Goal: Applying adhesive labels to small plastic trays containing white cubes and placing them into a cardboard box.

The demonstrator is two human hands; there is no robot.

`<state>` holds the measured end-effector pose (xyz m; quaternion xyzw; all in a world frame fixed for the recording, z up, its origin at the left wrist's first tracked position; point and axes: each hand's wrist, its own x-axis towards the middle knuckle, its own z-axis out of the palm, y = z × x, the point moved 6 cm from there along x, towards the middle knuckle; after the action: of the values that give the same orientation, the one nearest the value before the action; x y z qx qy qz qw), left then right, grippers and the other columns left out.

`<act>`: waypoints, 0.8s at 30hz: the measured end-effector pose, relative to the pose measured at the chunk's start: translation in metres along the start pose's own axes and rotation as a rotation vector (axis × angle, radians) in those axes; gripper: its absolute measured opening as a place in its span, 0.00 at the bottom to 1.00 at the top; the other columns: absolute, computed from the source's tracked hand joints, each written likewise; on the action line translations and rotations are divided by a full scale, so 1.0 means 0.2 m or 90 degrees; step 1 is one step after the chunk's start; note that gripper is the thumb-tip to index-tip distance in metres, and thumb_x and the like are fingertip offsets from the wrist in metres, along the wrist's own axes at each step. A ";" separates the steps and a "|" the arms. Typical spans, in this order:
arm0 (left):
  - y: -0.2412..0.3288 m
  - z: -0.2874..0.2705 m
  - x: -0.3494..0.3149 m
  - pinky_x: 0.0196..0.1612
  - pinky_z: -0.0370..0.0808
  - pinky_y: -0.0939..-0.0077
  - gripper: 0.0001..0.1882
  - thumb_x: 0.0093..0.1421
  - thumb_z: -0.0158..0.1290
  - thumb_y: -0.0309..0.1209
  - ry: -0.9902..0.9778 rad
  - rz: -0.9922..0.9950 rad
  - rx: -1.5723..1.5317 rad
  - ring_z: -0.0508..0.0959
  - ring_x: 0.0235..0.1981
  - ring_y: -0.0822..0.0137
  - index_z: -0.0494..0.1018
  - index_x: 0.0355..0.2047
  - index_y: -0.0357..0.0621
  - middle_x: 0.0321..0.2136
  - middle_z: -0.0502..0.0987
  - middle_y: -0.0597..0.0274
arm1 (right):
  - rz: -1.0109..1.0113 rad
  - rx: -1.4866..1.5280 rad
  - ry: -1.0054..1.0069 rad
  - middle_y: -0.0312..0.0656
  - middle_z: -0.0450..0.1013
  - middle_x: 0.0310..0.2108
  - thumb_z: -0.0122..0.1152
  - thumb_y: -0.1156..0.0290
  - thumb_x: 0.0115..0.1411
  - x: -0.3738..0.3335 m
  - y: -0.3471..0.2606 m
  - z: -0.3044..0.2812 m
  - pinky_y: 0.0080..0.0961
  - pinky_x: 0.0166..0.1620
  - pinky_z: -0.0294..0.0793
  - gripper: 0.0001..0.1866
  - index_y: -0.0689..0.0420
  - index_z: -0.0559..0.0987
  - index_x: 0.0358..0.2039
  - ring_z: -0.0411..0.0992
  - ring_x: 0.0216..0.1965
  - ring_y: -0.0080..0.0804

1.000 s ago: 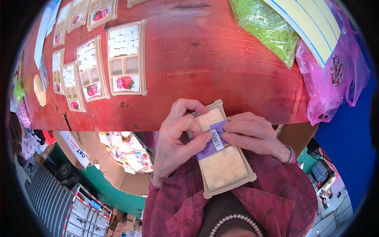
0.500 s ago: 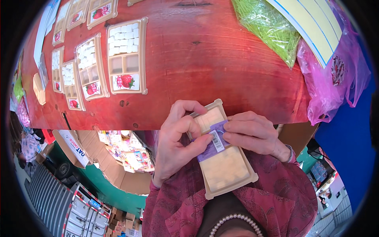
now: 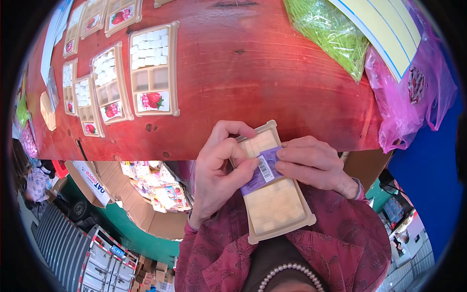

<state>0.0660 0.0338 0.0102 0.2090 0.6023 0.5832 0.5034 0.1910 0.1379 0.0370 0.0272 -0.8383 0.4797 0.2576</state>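
A beige compartment tray (image 3: 277, 207), underside toward me, is tilted between my hands near the table's front edge. A purple paper band (image 3: 252, 184) with a barcode label wraps across its middle. My left hand (image 3: 221, 168) grips the tray's left side, thumb on the band and index finger bent near the far corner. My right hand (image 3: 314, 164) closes on the right side, its fingertips pressing the band's right end. What the tray contains is hidden. Further left stands an upturned tray (image 3: 176, 73) with white pieces and a strawberry-printed card.
Several similar trays (image 3: 108, 87) stand on the red table (image 3: 238, 82) at the left. At the far right lie a bag of green shreds (image 3: 333, 36), a pale yellow board (image 3: 386, 29) and a pink plastic bag (image 3: 389, 104). Below the edge, a cardboard box (image 3: 165, 225) holds printed packets.
My left thumb has drawn back slightly along the band, showing more of the barcode label. The tray has shifted a little left; my right fingers stay on the band.
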 end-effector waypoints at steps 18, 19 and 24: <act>0.02 -0.01 -0.04 0.41 0.68 0.80 0.13 0.44 0.58 0.17 0.088 -0.054 -0.075 0.70 0.39 0.70 0.64 0.24 0.40 0.40 0.66 0.55 | -0.018 0.001 -0.039 0.46 0.72 0.37 0.64 0.76 0.42 0.01 -0.05 0.02 0.31 0.38 0.79 0.14 0.63 0.80 0.32 0.74 0.34 0.40; 0.02 -0.01 -0.04 0.42 0.68 0.79 0.14 0.44 0.58 0.17 0.080 -0.052 -0.079 0.70 0.39 0.70 0.63 0.26 0.40 0.40 0.66 0.56 | -0.026 -0.002 -0.037 0.46 0.72 0.37 0.64 0.76 0.42 0.01 -0.05 0.02 0.30 0.37 0.79 0.13 0.62 0.80 0.33 0.74 0.35 0.40; 0.01 -0.03 -0.04 0.46 0.66 0.77 0.09 0.45 0.58 0.17 -0.005 -0.005 0.080 0.69 0.42 0.69 0.68 0.23 0.39 0.40 0.66 0.56 | -0.018 -0.009 -0.023 0.45 0.72 0.38 0.65 0.77 0.42 0.00 -0.04 0.03 0.28 0.35 0.78 0.13 0.60 0.80 0.33 0.74 0.34 0.41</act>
<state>0.0643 0.0242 0.0142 0.2399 0.6368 0.5413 0.4939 0.1910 0.1280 0.0403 0.0456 -0.8458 0.4695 0.2494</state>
